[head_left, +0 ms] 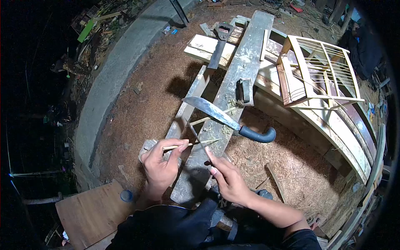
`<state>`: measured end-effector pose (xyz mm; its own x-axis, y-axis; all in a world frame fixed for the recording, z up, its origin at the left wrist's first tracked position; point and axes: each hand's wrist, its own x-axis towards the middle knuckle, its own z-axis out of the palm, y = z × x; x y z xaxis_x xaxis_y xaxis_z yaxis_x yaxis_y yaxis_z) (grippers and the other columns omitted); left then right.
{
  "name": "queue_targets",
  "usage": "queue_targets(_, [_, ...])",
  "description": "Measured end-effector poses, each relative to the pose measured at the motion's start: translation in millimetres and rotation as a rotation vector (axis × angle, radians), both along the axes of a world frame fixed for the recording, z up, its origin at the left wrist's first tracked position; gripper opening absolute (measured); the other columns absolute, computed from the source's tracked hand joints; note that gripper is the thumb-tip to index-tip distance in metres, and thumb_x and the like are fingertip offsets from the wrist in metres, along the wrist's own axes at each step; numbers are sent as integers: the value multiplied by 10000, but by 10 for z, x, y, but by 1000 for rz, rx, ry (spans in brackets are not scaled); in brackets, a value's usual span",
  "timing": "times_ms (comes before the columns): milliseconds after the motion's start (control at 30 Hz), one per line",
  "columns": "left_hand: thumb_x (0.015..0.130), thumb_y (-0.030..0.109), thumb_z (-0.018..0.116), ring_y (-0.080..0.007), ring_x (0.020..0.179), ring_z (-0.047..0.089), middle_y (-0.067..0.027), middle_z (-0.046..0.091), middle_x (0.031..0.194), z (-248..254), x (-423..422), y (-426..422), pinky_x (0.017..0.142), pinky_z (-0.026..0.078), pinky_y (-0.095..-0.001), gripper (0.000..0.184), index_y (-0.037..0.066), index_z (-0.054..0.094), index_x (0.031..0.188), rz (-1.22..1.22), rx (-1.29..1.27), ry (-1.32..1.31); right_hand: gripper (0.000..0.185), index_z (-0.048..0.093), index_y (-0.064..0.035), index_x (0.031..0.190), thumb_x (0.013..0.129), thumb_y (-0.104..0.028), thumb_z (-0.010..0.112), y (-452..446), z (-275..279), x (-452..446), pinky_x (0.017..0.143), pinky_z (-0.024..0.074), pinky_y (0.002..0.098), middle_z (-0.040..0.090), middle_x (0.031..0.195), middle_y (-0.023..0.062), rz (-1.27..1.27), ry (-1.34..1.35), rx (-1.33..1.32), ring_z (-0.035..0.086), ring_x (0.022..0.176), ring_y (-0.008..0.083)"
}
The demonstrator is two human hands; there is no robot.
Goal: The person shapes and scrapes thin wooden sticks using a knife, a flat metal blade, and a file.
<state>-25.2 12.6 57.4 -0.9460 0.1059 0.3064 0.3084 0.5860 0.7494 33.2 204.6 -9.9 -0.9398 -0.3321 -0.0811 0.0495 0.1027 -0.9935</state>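
Note:
My left hand (pixel 160 166) is closed in a pinch on a thin bamboo stick (pixel 168 147), whose far end points right over the plank (pixel 250 50). In my right hand (pixel 232 185) is a narrow-bladed knife (pixel 193 130), its blade slanting up and left and crossing the stick. Whether the edge touches the stick I cannot tell. A broad machete (pixel 210 110) with a curved black handle lies across the plank just beyond both hands. Pale shavings (pixel 212 130) and another stick (pixel 201 121) lie beneath and beside it.
A hand saw (pixel 218 50) rests at the plank's far left. Right of the machete sits a black ribbed object (pixel 245 91). A slatted wooden cage (pixel 306 68) stands on boards at the right. Sawdust (pixel 143 114) covers the ground; a brown board (pixel 91 212) lies lower left.

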Motion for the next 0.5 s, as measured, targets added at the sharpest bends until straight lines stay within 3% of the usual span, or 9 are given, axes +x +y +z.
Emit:
queue_targets(33, [856,-50,694,-222,836,742,-148,745,883,2,4,2,750,570,-305,83,-24,657,925,17,-8,3,515,400,-77,1498,999,-86,526,-21,-64,24,897,480,382,611,1104,245,0,-4,-1,623,963,360])
queue_targets(133, [846,-54,697,-228,833,739,-149,742,882,-20,10,-7,752,569,-307,94,-28,658,927,28,24,-9,471,484,-68,1447,982,-76,560,-100,-218,83,775,494,363,606,866,198,-196,57,-82,614,799,316])
queue_targets(267, [829,-71,698,-241,830,735,-151,738,880,-35,-10,-6,759,568,-316,114,-30,661,930,-31,8,85,482,476,-74,1460,985,-84,562,-152,-118,78,681,468,346,569,817,163,-198,160,-129,532,677,260])
queue_targets(367, [812,-91,697,-255,834,731,-155,734,879,-45,43,-21,763,570,-323,127,-35,665,922,-13,6,47,464,488,-64,1449,991,-90,557,-146,13,64,695,468,343,563,798,166,-145,177,-151,532,663,253])
queue_targets(433, [840,-109,682,-199,853,703,-160,729,879,-18,44,-4,772,558,-302,85,-58,659,905,-43,3,37,446,497,-60,1442,1000,-97,542,-183,-87,115,701,475,360,584,805,181,-126,116,-125,558,673,256])
queue_targets(500, [820,-113,691,-216,836,712,-163,732,861,-10,40,22,760,559,-316,94,-57,660,889,-28,-5,56,443,492,-54,1443,1003,-99,530,-217,-215,122,714,485,364,613,836,186,-237,54,-149,582,685,244])
